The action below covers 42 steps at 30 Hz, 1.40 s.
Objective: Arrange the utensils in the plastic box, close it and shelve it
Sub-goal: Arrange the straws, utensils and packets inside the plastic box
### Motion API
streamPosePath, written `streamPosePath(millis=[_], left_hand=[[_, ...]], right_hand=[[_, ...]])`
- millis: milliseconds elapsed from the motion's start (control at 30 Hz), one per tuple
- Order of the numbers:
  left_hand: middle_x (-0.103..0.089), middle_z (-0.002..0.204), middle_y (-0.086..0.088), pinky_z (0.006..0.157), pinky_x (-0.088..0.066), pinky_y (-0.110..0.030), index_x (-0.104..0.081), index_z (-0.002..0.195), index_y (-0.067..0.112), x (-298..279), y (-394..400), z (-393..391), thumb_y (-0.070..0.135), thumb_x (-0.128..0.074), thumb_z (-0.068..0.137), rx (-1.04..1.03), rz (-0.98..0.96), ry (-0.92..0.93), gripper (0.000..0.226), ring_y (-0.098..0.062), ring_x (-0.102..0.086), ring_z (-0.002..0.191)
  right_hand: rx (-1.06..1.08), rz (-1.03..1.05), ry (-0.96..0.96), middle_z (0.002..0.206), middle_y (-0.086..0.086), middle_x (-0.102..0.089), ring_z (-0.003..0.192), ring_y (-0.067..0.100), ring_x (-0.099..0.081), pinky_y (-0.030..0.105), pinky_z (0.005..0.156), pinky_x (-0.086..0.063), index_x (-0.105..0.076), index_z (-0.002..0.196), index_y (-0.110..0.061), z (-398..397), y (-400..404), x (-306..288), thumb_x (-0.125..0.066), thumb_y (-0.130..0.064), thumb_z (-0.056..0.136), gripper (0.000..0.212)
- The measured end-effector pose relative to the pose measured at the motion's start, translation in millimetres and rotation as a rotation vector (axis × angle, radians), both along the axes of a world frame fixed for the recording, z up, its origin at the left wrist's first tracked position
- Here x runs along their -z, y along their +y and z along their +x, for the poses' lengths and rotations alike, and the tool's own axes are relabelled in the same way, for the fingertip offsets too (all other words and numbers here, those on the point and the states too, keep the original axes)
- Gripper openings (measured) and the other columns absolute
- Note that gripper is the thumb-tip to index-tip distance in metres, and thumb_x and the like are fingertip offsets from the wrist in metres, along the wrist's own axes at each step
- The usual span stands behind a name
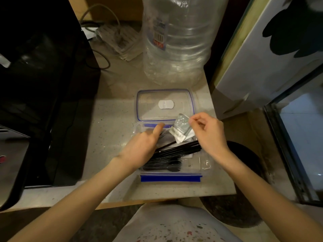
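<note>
Pinching a small pale sachet [181, 129] between thumb and fingertips, our right hand [208, 131] hangs over the far right part of the clear plastic box [206, 163]; the packet dangles above the utensil handles. Our left hand [143, 145] reaches into the box from the left, thumb stretched toward the far rim, fingers curled down onto the black plastic forks [166, 165] — whether they actually grip any we cannot tell, since the palm hides them. Black utensil handles [183, 148] fan out toward the right inside the box. A blue clasp [170, 178] lies open along the near edge. The blue-trimmed lid [165, 103] rests flat on the speckled bench [113, 119] just beyond the box, touching its far edge. Farther back stands a large clear water bottle [176, 41], and a black appliance [40, 84] fills the left side.
</note>
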<state>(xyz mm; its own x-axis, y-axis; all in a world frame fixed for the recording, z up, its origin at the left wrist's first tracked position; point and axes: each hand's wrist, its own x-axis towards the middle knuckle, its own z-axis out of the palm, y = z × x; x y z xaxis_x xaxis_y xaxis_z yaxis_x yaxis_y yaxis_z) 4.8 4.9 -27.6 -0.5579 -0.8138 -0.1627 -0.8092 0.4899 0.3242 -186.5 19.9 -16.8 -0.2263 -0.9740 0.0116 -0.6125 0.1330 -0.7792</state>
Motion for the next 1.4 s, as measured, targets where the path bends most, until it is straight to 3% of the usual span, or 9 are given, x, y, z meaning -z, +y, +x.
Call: streamPosePath(millis=[167,333,467,567,700,967,1100,1267,1400], left_hand=[[-0.066,0.104,-0.013,0.081,-0.051,-0.041,-0.060,0.101,0.006,6.0,7.0,-10.3,0.017,-0.055,0.085,-0.037,0.007,0.051,0.019,-0.030,-0.061,0.093],[-0.057,0.124,-0.004,0.094,-0.048,-0.031,-0.059,0.115,0.011,5.9,19.7,-14.0,0.036,-0.065,0.080,-0.081,0.138,0.073,0.043,-0.020,-0.055,0.109],[-0.051,0.135,-0.001,0.091,-0.038,-0.015,-0.059,0.119,0.012,-4.9,24.2,-4.5,0.025,-0.063,0.083,-0.179,0.195,0.219,0.038,-0.014,-0.051,0.117],[-0.055,0.132,-0.003,0.087,-0.036,-0.011,-0.056,0.123,0.013,-12.7,28.1,5.9,0.009,-0.056,0.087,-0.296,0.139,0.285,0.036,-0.014,-0.054,0.115],[-0.060,0.126,-0.002,0.074,-0.036,-0.001,-0.049,0.130,0.018,-15.7,33.8,5.2,0.012,-0.055,0.088,-0.340,0.170,0.325,0.043,-0.008,-0.058,0.102],[-0.057,0.125,-0.008,0.091,-0.047,-0.027,-0.039,0.130,0.016,9.5,28.5,-15.5,0.025,-0.069,0.079,-0.398,0.189,0.288,0.060,-0.020,-0.054,0.113],[-0.057,0.123,-0.007,0.093,-0.047,-0.029,-0.040,0.128,0.016,15.1,27.6,-19.8,0.029,-0.071,0.076,-0.408,0.103,0.244,0.062,-0.020,-0.050,0.115],[-0.059,0.119,-0.008,0.089,-0.043,-0.028,-0.052,0.119,0.011,16.3,27.4,-19.2,0.038,-0.065,0.079,-0.367,0.058,0.159,0.049,-0.021,-0.049,0.112],[-0.058,0.119,-0.009,0.090,-0.044,-0.029,-0.051,0.117,0.009,17.2,28.2,-21.6,0.043,-0.064,0.079,-0.426,0.037,0.146,0.052,-0.023,-0.049,0.112]], right_hand=[[0.092,-0.014,-0.151,0.074,-0.010,-0.063,0.069,-0.002,-0.059,0.000,0.060,-0.043,-0.067,0.087,-0.014,-17.4,-1.1,-12.0,-0.062,-0.011,0.086,0.005],[0.115,0.152,-0.364,0.074,-0.007,-0.065,0.055,-0.007,-0.055,0.009,0.054,-0.040,-0.069,0.096,-0.012,-13.2,-4.1,-9.1,-0.063,-0.017,0.086,0.012],[0.070,0.198,-0.425,0.067,-0.007,-0.061,0.045,-0.009,-0.052,0.005,0.042,-0.037,-0.067,0.096,-0.011,0.4,-6.8,-2.6,-0.061,-0.014,0.088,0.011],[0.029,0.243,-0.405,0.074,-0.003,-0.065,0.059,-0.001,-0.058,0.007,0.046,-0.041,-0.068,0.096,-0.009,12.7,-8.0,6.9,-0.060,-0.013,0.088,0.012],[-0.025,0.281,-0.300,0.081,-0.001,-0.068,0.070,0.006,-0.060,0.013,0.058,-0.043,-0.070,0.097,-0.010,24.7,-8.1,21.9,-0.061,-0.014,0.088,0.013],[-0.118,0.139,0.035,0.087,0.005,-0.074,0.072,0.013,-0.064,0.029,0.064,-0.055,-0.071,0.097,-0.012,28.8,-1.5,30.4,-0.062,-0.019,0.087,0.015],[-0.094,0.064,0.191,0.087,0.002,-0.074,0.073,0.012,-0.063,0.021,0.064,-0.047,-0.072,0.097,-0.015,23.5,1.9,24.3,-0.062,-0.022,0.087,0.015],[0.030,-0.030,-0.058,0.070,-0.004,-0.064,0.051,-0.004,-0.057,0.004,0.049,-0.043,-0.067,0.095,-0.009,8.4,11.4,5.5,-0.059,-0.011,0.089,0.011],[0.098,0.023,-0.303,0.063,0.004,-0.062,0.042,0.000,-0.055,0.011,0.041,-0.045,-0.063,0.094,-0.008,-1.3,19.3,-3.1,-0.055,-0.009,0.091,0.009]])
